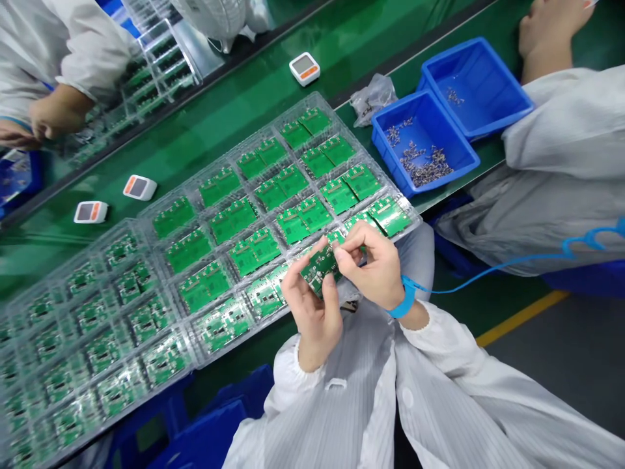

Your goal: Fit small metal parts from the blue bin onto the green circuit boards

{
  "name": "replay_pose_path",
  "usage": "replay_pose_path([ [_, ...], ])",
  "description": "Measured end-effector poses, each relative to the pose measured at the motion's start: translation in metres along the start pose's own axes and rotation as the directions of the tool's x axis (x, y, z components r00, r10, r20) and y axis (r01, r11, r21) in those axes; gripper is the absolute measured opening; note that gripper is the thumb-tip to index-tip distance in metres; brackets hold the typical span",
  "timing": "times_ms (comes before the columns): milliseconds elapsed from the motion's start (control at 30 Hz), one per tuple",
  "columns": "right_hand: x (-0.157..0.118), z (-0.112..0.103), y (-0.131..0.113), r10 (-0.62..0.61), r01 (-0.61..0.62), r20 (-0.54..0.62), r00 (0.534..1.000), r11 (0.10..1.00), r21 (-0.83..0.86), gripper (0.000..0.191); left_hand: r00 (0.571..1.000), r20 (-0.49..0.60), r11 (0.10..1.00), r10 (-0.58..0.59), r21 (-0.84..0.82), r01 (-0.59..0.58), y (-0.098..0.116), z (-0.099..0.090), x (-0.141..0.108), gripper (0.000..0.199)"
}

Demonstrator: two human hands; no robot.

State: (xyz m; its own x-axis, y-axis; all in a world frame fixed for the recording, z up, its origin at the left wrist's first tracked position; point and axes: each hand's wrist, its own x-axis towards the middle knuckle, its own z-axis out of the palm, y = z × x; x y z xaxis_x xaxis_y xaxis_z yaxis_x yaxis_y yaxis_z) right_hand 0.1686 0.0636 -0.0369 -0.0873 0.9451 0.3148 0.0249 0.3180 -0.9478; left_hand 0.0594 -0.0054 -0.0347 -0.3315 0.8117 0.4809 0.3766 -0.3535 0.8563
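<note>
Above the near edge of a clear plastic tray (413,216), my left hand (315,319) grips a green circuit board (319,266) between thumb and fingers. The board is tilted, with small components on its visible face. My right hand (374,267), wearing a blue wrist strap (406,298), is closed in a pinch at the board's upper right corner. Whatever sits between those fingertips is hidden. Rows of green boards (254,251) lie in the tray's compartments just beyond both hands.
A blue bin (444,181) holds small metal parts (430,168); another blue bin (493,65) adjoins it. A plastic bag (374,98) lies beside them. More trayed boards (112,345) extend left. White timers (305,68) stand behind. Co-workers' arms (551,39) appear right and upper left. A blue cord (488,268) trails right.
</note>
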Motion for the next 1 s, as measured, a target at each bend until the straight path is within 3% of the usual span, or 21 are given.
replay_pose_path([
  [300, 0.001, 0.002, -0.004, -0.102, 0.102, 0.01, 0.995, 0.995, -0.01, 0.022, 1.0, 0.004, 1.0, -0.027, 0.004, 0.027, -0.008, 0.002, -0.015, 0.043],
  [533, 0.0, 0.005, -0.001, -0.05, 0.053, 0.068, 0.996, 0.998, -0.037, 0.021, 1.0, -0.016, 0.999, -0.02, 0.045, 0.021, -0.009, 0.002, -0.012, 0.04],
  [1000, 0.001, 0.008, 0.006, -0.102, 0.102, 0.163, 0.981, 0.995, 0.008, 0.016, 0.999, -0.031, 0.999, -0.012, 0.047, 0.014, -0.014, -0.004, -0.012, 0.039],
])
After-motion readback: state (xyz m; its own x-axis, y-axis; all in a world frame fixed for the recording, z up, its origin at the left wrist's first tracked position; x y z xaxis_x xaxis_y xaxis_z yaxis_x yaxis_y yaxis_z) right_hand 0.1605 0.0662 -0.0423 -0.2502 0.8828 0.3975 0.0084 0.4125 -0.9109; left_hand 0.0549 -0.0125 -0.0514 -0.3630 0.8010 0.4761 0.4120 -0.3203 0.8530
